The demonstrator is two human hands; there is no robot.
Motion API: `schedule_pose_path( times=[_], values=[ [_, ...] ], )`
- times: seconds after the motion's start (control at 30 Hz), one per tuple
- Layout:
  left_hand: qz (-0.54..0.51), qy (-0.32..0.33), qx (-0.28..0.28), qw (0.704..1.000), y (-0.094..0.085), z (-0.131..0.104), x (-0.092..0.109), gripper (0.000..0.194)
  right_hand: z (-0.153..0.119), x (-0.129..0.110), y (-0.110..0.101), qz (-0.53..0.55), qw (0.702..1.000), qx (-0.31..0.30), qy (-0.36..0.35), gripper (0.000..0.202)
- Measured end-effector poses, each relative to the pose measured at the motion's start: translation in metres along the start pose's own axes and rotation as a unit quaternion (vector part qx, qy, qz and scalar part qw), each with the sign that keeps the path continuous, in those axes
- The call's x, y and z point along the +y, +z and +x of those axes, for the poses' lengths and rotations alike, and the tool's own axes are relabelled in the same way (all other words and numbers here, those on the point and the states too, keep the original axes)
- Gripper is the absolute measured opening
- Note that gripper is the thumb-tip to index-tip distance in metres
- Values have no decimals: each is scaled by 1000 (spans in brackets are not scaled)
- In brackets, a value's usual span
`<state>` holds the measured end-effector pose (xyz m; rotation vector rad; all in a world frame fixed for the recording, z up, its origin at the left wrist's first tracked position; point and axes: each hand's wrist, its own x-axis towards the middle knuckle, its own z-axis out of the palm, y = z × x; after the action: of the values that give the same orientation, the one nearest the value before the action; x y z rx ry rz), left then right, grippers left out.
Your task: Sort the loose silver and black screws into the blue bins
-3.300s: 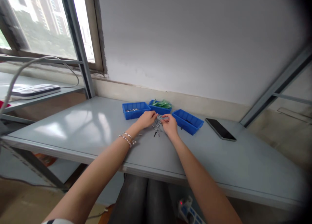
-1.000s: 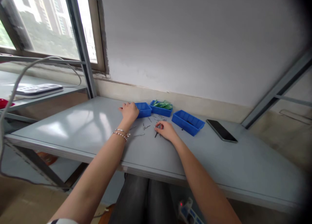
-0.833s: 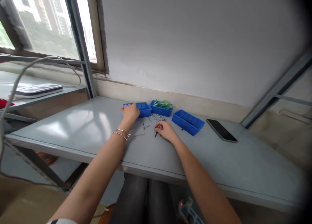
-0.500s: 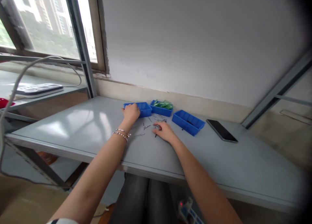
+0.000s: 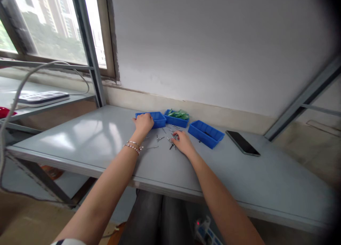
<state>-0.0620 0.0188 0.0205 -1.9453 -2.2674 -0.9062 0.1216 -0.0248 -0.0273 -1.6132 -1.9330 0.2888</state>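
Observation:
My left hand (image 5: 144, 123) is curled over the near left rim of a blue plastic bin (image 5: 159, 121), and its fingertips are hidden. On the tabletop to its right, my right hand (image 5: 182, 142) bends its thumb and fingers around small metal parts; which piece lies between the fingertips is too small to make out. Several slim metal pieces (image 5: 159, 139) are scattered between the two hands. A dark short piece (image 5: 171, 147) lies just below the right fingertips. Behind them, a second blue bin (image 5: 181, 123) holds green strips (image 5: 178, 114).
A third blue bin (image 5: 198, 131), with dark bits inside, stands right of my right hand. Farther right lies a black phone (image 5: 243, 143). The grey table (image 5: 170, 177) backs onto a wall. A white panel-like device (image 5: 44, 98) rests on the left shelf, beside a grey cable.
My right hand has shifted slightly forward, and its fingers have moved off metal pieces that now show on the table. My left hand stays at the bin.

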Motion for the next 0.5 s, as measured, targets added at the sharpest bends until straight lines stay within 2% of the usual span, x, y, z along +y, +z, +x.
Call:
schedule_pose_path(
  times=[0.13,0.4,0.5],
  values=[
    [3,5,3,1000,1,0,1,29,0,-3,-1,-5,1000,-24,-5,11],
    [3,5,0,1000,2,0,0,28,1,-2,-5,18,999,-34,-6,18],
    [0,6,-2,1000,1,-1,0,27,0,-2,-6,29,997,-67,-14,17]
  ],
)
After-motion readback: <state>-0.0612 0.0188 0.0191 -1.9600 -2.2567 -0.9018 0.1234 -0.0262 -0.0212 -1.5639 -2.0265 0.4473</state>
